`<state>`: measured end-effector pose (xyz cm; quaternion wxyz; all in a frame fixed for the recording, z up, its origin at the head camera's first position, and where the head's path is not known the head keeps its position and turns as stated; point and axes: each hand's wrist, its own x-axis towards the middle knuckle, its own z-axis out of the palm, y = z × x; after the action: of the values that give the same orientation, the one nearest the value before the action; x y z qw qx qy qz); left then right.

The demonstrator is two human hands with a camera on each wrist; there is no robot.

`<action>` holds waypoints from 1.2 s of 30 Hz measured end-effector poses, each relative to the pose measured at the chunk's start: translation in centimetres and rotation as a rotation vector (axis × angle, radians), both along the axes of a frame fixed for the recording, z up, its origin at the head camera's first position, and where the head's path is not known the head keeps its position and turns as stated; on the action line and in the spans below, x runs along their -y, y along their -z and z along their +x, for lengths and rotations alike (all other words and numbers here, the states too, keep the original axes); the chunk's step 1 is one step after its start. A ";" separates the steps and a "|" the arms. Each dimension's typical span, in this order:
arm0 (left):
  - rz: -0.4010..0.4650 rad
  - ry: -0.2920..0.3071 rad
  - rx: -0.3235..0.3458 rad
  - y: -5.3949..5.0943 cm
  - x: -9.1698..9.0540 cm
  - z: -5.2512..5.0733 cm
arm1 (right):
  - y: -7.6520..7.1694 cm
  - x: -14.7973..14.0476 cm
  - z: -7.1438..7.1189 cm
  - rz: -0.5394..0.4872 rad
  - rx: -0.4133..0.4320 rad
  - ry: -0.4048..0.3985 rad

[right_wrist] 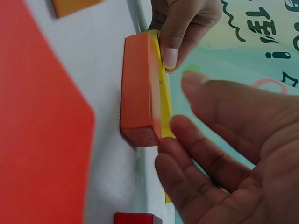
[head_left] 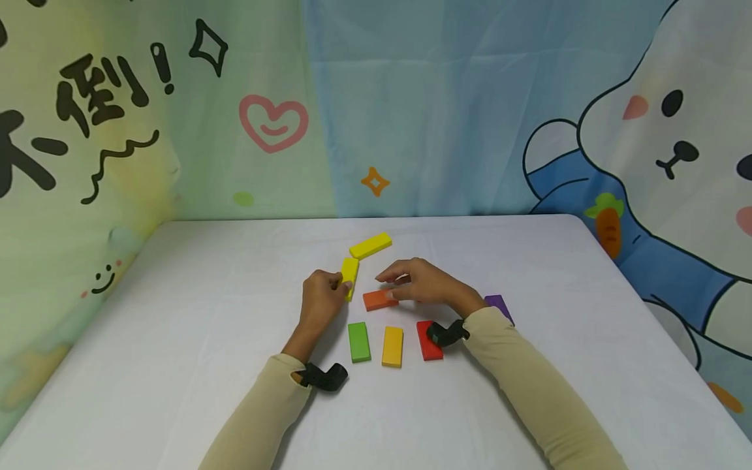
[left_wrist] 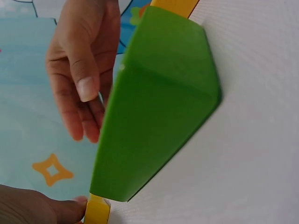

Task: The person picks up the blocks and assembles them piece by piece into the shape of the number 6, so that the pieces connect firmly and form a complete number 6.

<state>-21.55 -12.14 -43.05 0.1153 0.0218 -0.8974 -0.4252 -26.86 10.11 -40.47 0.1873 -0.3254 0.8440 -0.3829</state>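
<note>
A yellow block (head_left: 350, 267) lies on the white table, its near end pinched between the thumb and fingers of my left hand (head_left: 319, 299). An orange block (head_left: 376, 301) lies just right of it. My right hand (head_left: 427, 282) hovers at the orange block's right end with fingers loosely bent and spread. In the right wrist view the fingertips (right_wrist: 169, 147) are near that orange block (right_wrist: 137, 88); whether they touch it I cannot tell. A second yellow block (head_left: 371, 245) lies slanted beyond the first.
Nearer on the white table (head_left: 176, 365) lie a green block (head_left: 359, 343), an amber block (head_left: 392, 346) and a red block (head_left: 427, 343), partly covered by the right wrist camera. A purple block (head_left: 498, 305) shows behind the right sleeve. A dark red block (right_wrist: 135, 218) appears in the right wrist view.
</note>
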 end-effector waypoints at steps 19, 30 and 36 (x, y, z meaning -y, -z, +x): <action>0.013 -0.004 0.030 0.0 0.1 0.2 | 0.6 0.5 0.5 0.076 -0.032 -0.040; 0.013 -0.016 0.029 0.1 0.1 0.0 | 0.5 0.8 0.6 0.127 -0.086 -0.028; 0.018 -0.021 0.020 0.3 0.1 -0.1 | 0.2 1.0 0.6 0.144 -0.104 -0.045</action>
<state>-21.64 -12.24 -43.31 0.1103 0.0365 -0.8945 -0.4316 -26.25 9.10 -40.69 0.1746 -0.3494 0.8705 -0.2995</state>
